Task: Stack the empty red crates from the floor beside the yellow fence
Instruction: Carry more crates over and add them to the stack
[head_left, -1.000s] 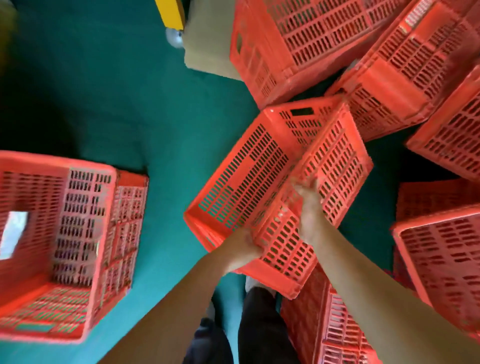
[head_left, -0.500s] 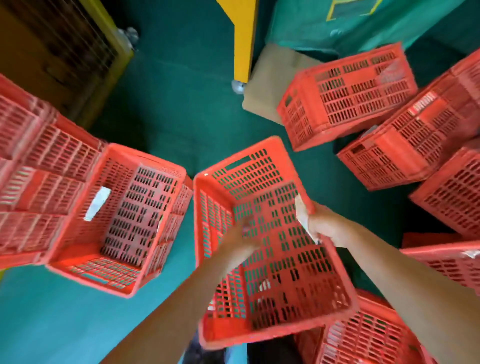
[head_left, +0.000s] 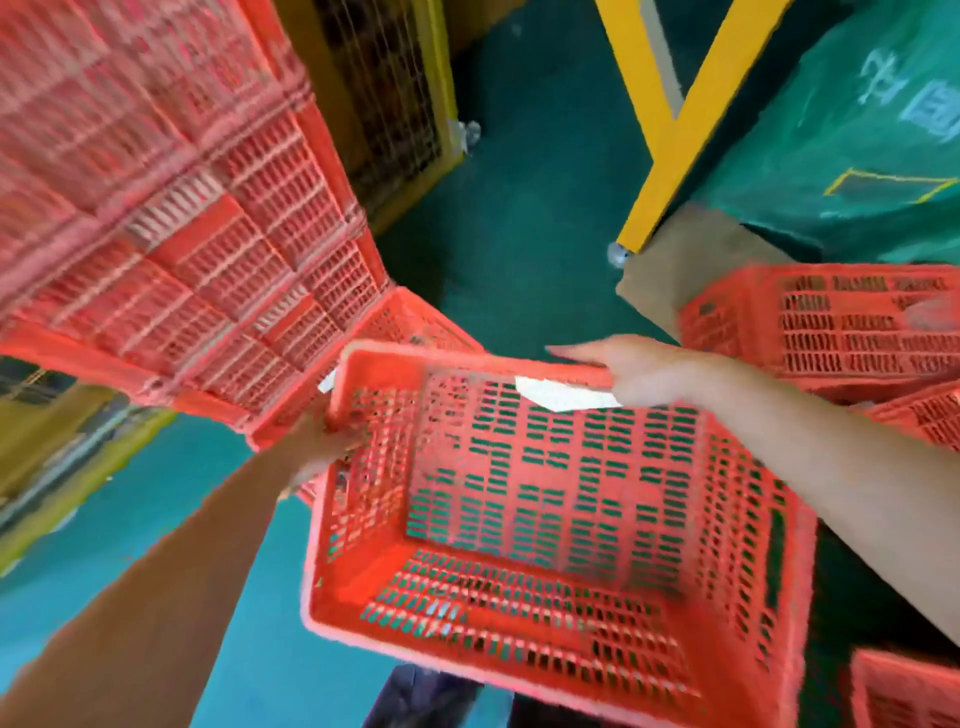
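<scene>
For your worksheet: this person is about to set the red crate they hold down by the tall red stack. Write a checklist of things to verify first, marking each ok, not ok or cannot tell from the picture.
1. Crate empty: ok, only a white slip at its far wall.
2. Left hand grips the crate's left corner: ok.
3. Right hand holds the far rim firmly: cannot tell, its fingers are blurred.
4. Crate lined up over the open crate by the stack: cannot tell, the open crate is mostly hidden.
5. Stack stands beside the fence: ok.
</scene>
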